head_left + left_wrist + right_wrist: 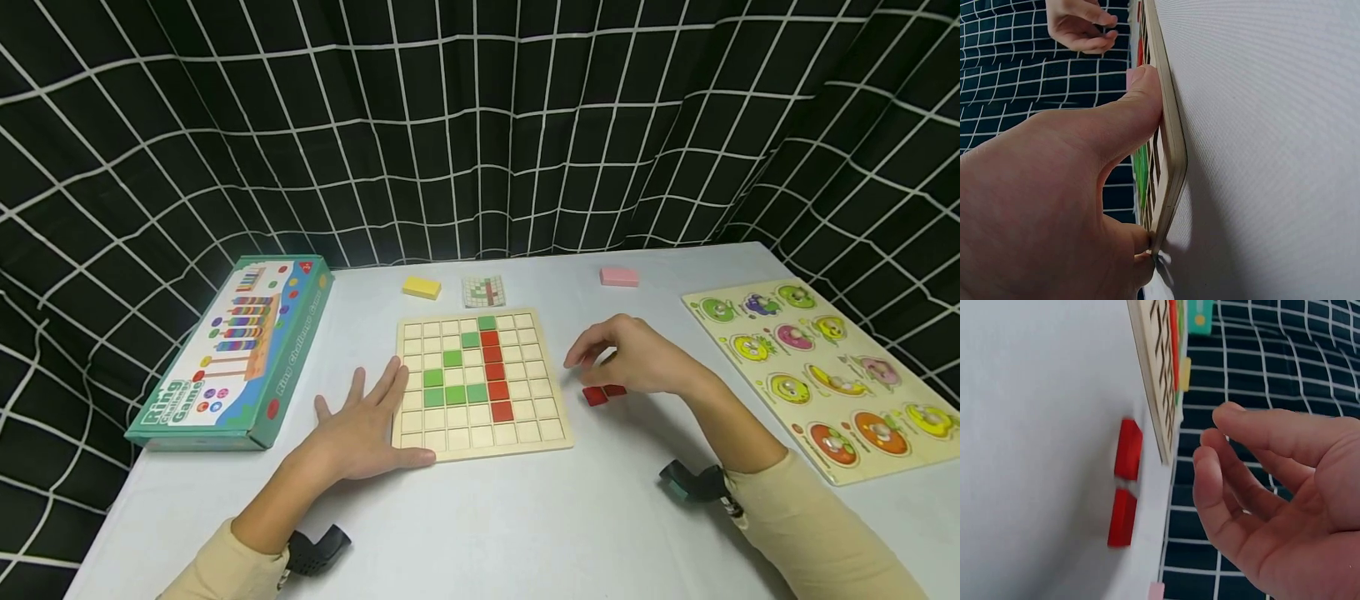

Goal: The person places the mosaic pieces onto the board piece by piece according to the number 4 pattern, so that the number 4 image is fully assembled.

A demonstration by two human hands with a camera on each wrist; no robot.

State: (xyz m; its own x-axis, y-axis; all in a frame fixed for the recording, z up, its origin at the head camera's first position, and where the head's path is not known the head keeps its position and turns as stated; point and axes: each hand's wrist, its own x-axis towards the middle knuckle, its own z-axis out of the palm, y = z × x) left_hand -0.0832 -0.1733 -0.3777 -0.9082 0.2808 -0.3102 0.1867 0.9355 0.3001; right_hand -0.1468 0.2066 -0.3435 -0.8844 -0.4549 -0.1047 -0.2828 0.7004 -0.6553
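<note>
A square wooden grid board [491,437] lies on the table with green tiles [455,395] and a column of red tiles [497,390] set in its cells. Spread at the board's left side, my left hand [358,437] touches it with straight fingers, and the thumb [1138,106] rests along the near edge. To the right of the board hovers my right hand [633,358], fingers bent and thumb apart from them, with nothing between. Below that hand lie two loose red tiles, one [1129,450] beside the other [1122,517].
Behind the board lie a small pattern card [483,292], a yellow block [422,287] and a pink block [618,277]. A ring game box [232,358] is at the left, and a fruit puzzle board [806,375] at the right. A black gridded curtain [480,150] hangs behind.
</note>
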